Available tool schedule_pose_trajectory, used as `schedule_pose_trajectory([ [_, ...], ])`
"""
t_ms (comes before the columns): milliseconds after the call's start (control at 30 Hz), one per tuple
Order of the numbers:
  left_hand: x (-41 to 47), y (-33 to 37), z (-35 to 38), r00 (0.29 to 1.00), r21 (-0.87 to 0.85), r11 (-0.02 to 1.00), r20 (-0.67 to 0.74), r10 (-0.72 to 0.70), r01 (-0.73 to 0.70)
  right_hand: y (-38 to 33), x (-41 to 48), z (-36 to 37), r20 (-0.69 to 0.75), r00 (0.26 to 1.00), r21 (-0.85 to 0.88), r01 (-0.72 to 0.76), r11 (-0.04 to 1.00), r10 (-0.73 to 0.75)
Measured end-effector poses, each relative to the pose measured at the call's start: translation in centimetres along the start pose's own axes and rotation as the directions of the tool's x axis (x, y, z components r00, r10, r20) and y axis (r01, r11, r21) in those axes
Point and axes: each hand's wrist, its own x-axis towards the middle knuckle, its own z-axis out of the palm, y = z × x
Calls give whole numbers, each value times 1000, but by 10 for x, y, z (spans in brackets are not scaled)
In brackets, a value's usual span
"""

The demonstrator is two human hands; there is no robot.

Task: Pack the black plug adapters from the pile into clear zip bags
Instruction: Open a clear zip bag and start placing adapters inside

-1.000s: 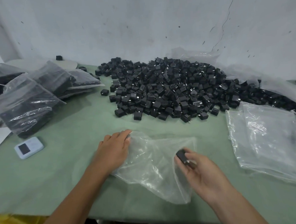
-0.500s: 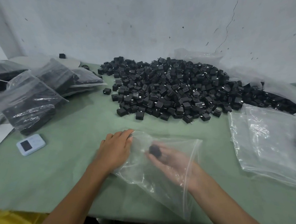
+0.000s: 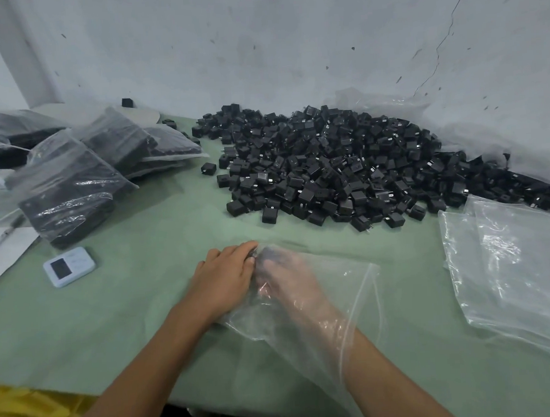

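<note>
**Right hand inside zip bag; adapter pile at centre frame**

The pile of small black cube-shaped plug adapters lay across the centre and right of the frame, against the grey-white wall. Below it, at lower centre, one clear plastic zip bag lay on the green table cover.

The right hand was inside this bag, seen through the plastic, with its fingers reaching to the far end. A dark blurred shape sat at the fingertips. Whether the fingers gripped it could not be told.

The left hand rested outside on the bag's left end, fingers nearly straight and laid flat on the plastic.

A stack of empty clear plastic bags lay at the right edge. Filled clear bags of black goods lay at upper left. A small pale-blue device with a dark screen lay at left, apart from the left hand.
</note>
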Motion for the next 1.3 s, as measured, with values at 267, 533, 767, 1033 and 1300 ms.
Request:
schedule_pose_trajectory([
  [267, 1, 5, -3, 998, -35, 998, -47, -45, 43, 17, 36, 0, -17, 972, -658, 165, 735, -234],
  [533, 6, 7, -3, 999, -15, 1000, -52, -8, 7, 4, 11, 6, -244, 943, -768, -47, 639, -224],
  [767, 1, 5, -2, 998, -72, 997, -53, -15, 11, -6, 0, 9, -197, 942, -445, 162, 881, -273],
  [1033, 3, 4, -3, 985, -110, 979, 9, -171, 171, -3, 4, 1, -115, 983, -497, 68, 865, -143],
  [1300, 6, 3, 1, 986, -54, 989, -85, -140, 136, -9, -9, 4, -207, 978, -141, -16, 990, -14],
])
